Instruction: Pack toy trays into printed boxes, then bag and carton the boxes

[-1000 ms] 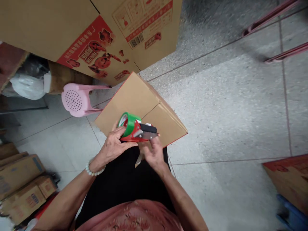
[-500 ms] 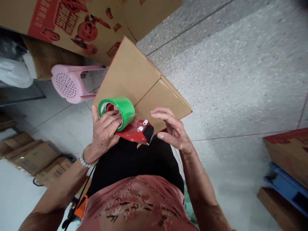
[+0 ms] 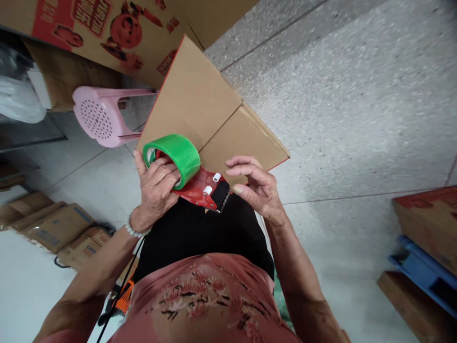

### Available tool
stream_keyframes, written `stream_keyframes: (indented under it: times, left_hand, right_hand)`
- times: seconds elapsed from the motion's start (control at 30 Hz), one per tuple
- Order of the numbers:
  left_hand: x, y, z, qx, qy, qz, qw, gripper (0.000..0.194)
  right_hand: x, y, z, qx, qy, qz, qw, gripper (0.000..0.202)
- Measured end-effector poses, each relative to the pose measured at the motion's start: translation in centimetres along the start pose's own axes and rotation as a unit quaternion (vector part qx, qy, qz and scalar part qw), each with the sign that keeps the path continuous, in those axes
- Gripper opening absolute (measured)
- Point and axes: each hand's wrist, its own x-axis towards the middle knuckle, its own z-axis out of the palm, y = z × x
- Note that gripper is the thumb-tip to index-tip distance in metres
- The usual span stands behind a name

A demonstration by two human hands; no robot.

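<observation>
My left hand (image 3: 157,188) is wrapped round a red tape dispenser (image 3: 195,189), some fingers reaching inside its roll of green tape (image 3: 183,155). The dispenser's black roller and toothed blade point towards my right hand (image 3: 259,188). That hand is open beside the blade, fingers curved and thumb apart from them. Its thumb tip is close to the teeth; whether it touches them I cannot tell. Behind and under both hands is a brown cardboard carton (image 3: 207,93) with red edges and a seam across its face.
A pink plastic stool (image 3: 98,116) stands left of the carton. Large printed cartons (image 3: 143,43) are at the top left. Flattened cardboard (image 3: 53,226) leans at lower left. On the right, a red-topped box (image 3: 428,214) sits by a blue pallet (image 3: 421,269). Speckled grey floor (image 3: 339,105) lies beyond.
The carton and dispenser appear slightly higher in view, and the dispenser is tilted a little differently. My left hand keeps its hold; my right hand stays beside the blade.
</observation>
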Motion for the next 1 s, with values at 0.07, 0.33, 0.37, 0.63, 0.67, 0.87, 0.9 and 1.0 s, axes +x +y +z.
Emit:
stream_keyframes:
  times: [0.07, 0.33, 0.37, 0.63, 0.67, 0.87, 0.9, 1.0]
  left_hand:
    - [0.0, 0.2, 0.1, 0.017, -0.001, 0.027, 0.999, 0.014]
    - [0.5, 1.1, 0.4, 0.02, -0.044, 0.043, 0.998, 0.015]
    - [0.6, 1.1, 0.4, 0.016, -0.049, 0.047, 0.998, 0.015]
    - [0.7, 1.6, 1.0, -0.016, -0.068, 0.039, 0.997, 0.014]
    - [0.7, 1.6, 1.1, -0.017, -0.07, 0.039, 0.997, 0.014]
    - [0.8, 1.5, 1.5, -0.039, -0.069, 0.032, 0.996, 0.012]
    - [0.9, 1.5, 1.6, -0.047, -0.068, 0.028, 0.996, 0.011]
    - [1.0, 1.4, 1.7, -0.069, -0.071, 0.011, 0.995, 0.007]
  right_hand:
    - [0.8, -0.2, -0.1, -0.003, -0.009, 0.032, 0.999, 0.037]
    - [3.1, 0.5, 0.1, 0.074, -0.095, 0.119, 0.986, 0.041]
    - [3.1, 0.5, 0.2, 0.091, -0.091, 0.128, 0.983, 0.04]
    - [3.4, 0.9, -0.2, 0.251, -0.103, 0.185, 0.945, 0.038]
    - [3.5, 1.1, -0.3, 0.267, -0.109, 0.191, 0.938, 0.038]
    - [3.5, 1.6, -0.7, 0.315, -0.128, 0.218, 0.915, 0.039]
    - [3.5, 1.5, -0.7, 0.327, -0.131, 0.22, 0.91, 0.039]
    - [3.5, 1.2, -0.8, 0.352, -0.137, 0.22, 0.899, 0.035]
